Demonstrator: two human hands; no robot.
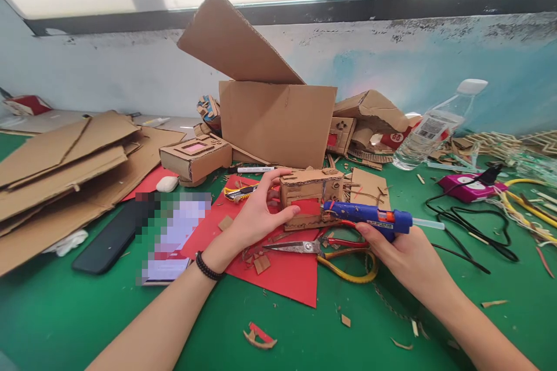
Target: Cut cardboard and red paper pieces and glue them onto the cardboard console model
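My left hand (259,208) grips the left end of a small cardboard box (335,187), thumb in front and fingers behind. A red panel shows in the box's front face. In my right hand (407,258) is a blue glue gun (357,213), with a clear glue stick jutting from its back. Its nozzle points left, at the right part of the box's front; whether it touches cannot be made out. Just below lie scissors (300,247) with yellow handles and a red-handled tool (337,241), on and beside a red sheet (278,278).
Cardboard sheets (65,168) are stacked at left, near a dark phone (115,235) and a lit phone (174,237). Behind stand a large cardboard piece (278,122) and another small box (198,156). A tilted water bottle (435,127) and black cord (474,226) are at right.
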